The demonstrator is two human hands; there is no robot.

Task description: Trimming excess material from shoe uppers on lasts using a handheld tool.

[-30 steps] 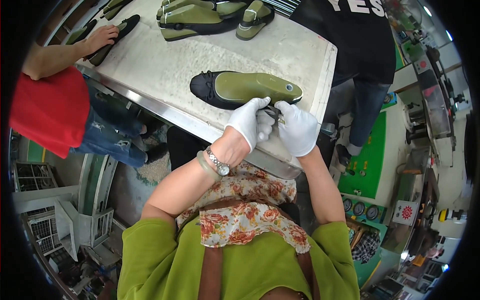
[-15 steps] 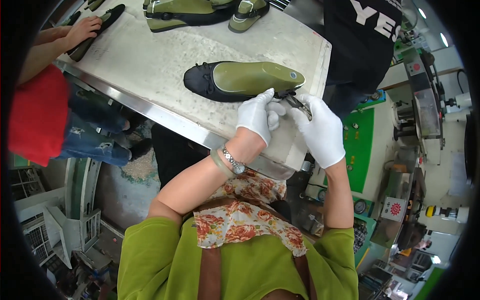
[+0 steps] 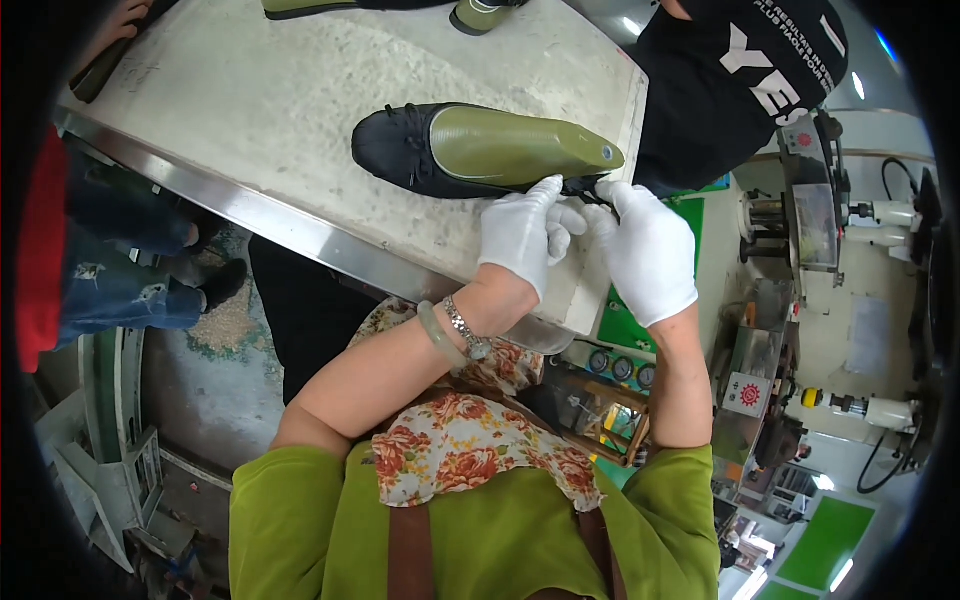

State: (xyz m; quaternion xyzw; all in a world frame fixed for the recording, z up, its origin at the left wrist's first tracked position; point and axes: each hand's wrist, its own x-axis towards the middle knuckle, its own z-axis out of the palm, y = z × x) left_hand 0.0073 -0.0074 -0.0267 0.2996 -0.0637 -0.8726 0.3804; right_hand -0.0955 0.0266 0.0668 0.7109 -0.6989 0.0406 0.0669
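Observation:
A black ballet flat [image 3: 392, 150] with a thin bow lies on its side of the table, toe to the left, fitted over an olive-green shoe last [image 3: 510, 146]. My left hand [image 3: 525, 232], in a white glove, has its fingers closed on the shoe's near edge towards the heel. Just to the right, my white-gloved right hand [image 3: 648, 250] is closed by the heel. A small dark metal tool is in it, now almost wholly hidden by the fingers. Black material [image 3: 582, 188] shows between both hands at the heel.
The pale worktable [image 3: 270, 130] has a metal front edge. More lasted shoes [image 3: 480, 14] stand at its far side. A person in black [image 3: 740, 100] is at the far right. At the far left, another person's hand [image 3: 108, 35] touches a dark shoe. Machines [image 3: 800, 210] stand to the right.
My view has shifted, and the shoe now appears a little higher and larger. My right hand has turned over the tool, hiding it, and sits closer to the heel. My left hand keeps its hold.

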